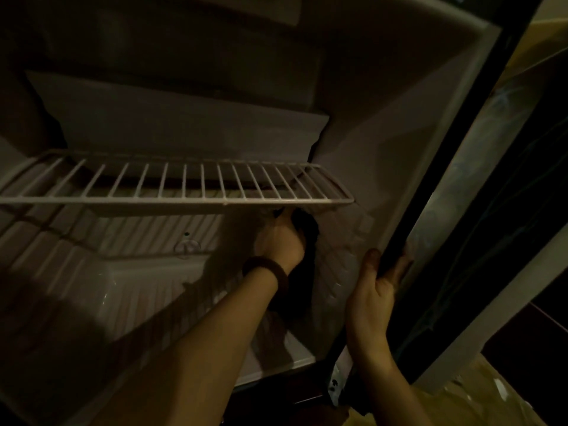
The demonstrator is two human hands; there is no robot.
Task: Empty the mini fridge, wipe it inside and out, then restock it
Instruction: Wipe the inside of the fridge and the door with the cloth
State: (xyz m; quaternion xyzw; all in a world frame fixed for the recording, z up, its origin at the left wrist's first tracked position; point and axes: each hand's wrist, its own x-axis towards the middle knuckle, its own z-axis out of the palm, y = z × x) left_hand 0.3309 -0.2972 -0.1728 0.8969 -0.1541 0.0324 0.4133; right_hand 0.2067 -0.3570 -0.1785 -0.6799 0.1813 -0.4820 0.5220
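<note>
We are looking into a dim room where the mini fridge [384,142] is standing open, its pale interior filling nearly the whole view. The cavity is holding no food that we can see; only a white wire shelf [184,186] is sitting across it, above both hands. Our left hand [281,241] is reaching in just under the right end of that shelf, clenching a dark cloth [304,272] against the inner wall on the side toward the other hand, with the cloth hanging down past a dark band [266,269] circling the wrist. Our right hand [370,299] is grasping the front edge of the cabinet, thumb lying on the ribbed inner wall and fingers wrapping around the dark gasket strip [430,210]. Beyond the right hand, the door [479,167] is slanting away. Below that hand, yellowish flooring [479,404] is showing.
</note>
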